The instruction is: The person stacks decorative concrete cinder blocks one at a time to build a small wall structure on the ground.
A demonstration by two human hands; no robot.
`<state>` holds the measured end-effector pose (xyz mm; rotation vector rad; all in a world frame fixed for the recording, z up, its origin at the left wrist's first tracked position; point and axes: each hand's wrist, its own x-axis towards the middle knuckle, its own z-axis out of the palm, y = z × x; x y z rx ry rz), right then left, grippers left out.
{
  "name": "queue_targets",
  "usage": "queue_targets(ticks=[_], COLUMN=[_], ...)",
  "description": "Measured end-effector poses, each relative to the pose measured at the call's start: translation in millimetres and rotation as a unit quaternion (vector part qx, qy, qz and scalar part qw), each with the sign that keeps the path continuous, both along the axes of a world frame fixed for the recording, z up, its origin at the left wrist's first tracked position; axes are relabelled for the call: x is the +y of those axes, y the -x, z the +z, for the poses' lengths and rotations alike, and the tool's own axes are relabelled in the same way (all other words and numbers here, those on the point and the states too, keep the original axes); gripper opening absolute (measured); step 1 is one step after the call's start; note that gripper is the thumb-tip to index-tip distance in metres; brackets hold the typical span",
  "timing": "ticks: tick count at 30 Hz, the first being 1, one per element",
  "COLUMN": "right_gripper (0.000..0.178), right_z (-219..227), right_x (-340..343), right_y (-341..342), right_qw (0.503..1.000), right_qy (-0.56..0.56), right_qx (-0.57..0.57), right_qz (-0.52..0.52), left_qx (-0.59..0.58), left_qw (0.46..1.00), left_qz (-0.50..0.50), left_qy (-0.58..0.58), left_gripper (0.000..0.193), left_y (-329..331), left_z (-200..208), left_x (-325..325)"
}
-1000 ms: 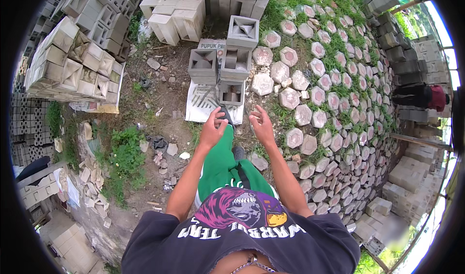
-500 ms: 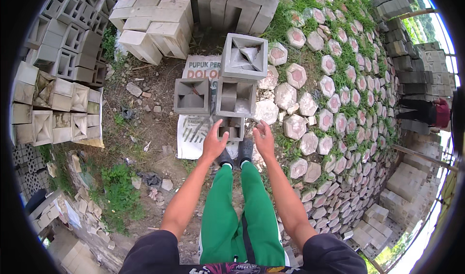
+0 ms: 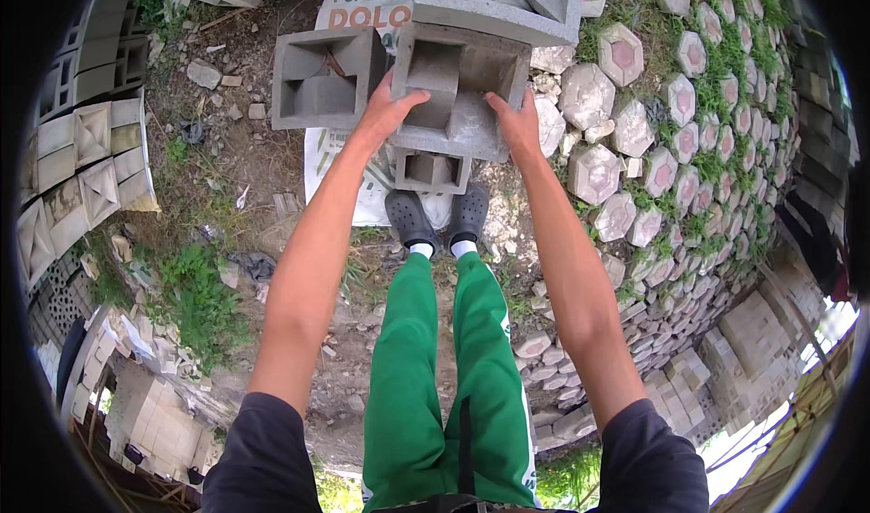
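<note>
A square grey concrete vent block (image 3: 460,140) with an hourglass-like hollow is between my hands. My left hand (image 3: 391,112) grips its left side, thumb over the inner rim and fingers hidden behind the wall. On the opposite side my right hand (image 3: 517,125) holds the block the same way. A smaller-looking block (image 3: 430,170) lies lower down, just in front of my feet. Close to my left hand stands another vent block (image 3: 328,78). Beyond the held block, a further one (image 3: 497,10) reaches the top edge of the view.
Under the blocks lies a printed white sack (image 3: 328,182). Hexagonal pavers (image 3: 594,94) cover the grassy ground at right. Stacked pale blocks (image 3: 95,164) stand at far left, with rubble (image 3: 204,73) on the dirt. My dark clogs (image 3: 468,214) are close to the blocks.
Both hands have moved forward from above the nearest block and closed on the sides of the middle vent block. My view has tipped down and come closer to the blocks.
</note>
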<state>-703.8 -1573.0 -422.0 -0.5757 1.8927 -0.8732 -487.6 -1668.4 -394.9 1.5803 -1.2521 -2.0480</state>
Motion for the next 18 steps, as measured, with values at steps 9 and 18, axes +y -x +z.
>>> queue_targets(ticks=[9,18], right_gripper=[0.085,0.087], right_z=[15,79], right_x=[-1,79], right_y=[-10,-30], right_qw=[0.986,0.974], right_qy=[-0.008,-0.041], right_qx=[-0.154,-0.204], right_qz=[-0.062,-0.089], left_qx=[-0.039,0.002], left_qw=[0.996,0.999], left_qz=[-0.009,0.026], left_qy=[0.082,-0.039], left_gripper=[0.081,0.091], left_y=[-19,-41], left_z=[-13,59], left_x=[18,101])
